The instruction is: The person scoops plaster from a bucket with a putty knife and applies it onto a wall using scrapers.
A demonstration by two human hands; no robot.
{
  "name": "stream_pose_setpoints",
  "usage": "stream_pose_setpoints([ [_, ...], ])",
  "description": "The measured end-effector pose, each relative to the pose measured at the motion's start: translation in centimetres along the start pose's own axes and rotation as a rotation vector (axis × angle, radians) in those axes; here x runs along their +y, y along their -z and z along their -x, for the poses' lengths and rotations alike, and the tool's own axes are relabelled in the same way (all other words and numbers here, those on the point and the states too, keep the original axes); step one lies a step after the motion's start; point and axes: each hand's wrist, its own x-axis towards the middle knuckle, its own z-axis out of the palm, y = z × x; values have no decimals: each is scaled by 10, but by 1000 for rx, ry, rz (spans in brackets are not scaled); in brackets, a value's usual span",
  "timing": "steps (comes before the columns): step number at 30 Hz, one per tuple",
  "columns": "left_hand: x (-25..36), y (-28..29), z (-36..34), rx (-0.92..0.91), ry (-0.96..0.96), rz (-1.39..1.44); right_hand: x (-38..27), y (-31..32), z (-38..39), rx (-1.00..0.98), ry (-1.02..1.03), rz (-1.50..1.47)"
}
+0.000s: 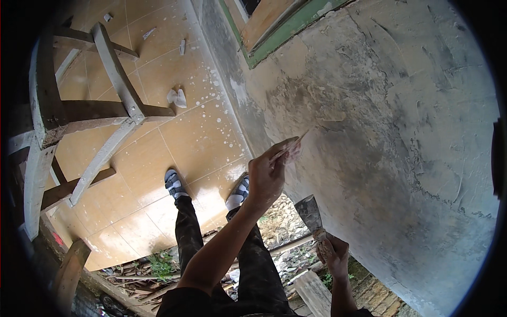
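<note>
My left hand is raised beside the wall, its fingers closed on a thin, flat, pinkish-white piece with a pointed edge toward the plaster. What kind of piece it is, I cannot make out. Lower and to the right, my right hand grips the handle of a putty knife. Its wide grey blade points up and left, close in front of the wall; whether it touches is unclear. The wall carries rough, patchy grey and whitish plaster with trowel marks.
A wooden trestle stands at the left on tan floor tiles. White splatters dot the floor along the wall, and crumpled white scraps lie there. A green window frame is set above. Rubble and sticks lie beyond the tile edge.
</note>
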Motion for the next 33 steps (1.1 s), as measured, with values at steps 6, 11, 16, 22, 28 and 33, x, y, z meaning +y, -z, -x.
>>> stream_pose_setpoints([
  [6, 21, 58, 25, 206, 396, 482, -50, -24, -11, -61, -146, -217],
  [11, 53, 67, 29, 178, 377, 577, -58, -40, -25, -104, -69, -148],
  [16, 81, 74, 49, 14, 496, 92, -92, -64, -44, -147, -5, -195],
  [22, 88, 93, 45, 156, 468, 267, -97, -74, -29, -111, 61, -244],
  [28, 98, 102, 51, 142, 396, 349, -91, -87, -27, -120, 6, -213],
  [33, 98, 119, 56, 61, 500, 317, -96, -88, -61, -57, 297, -101],
])
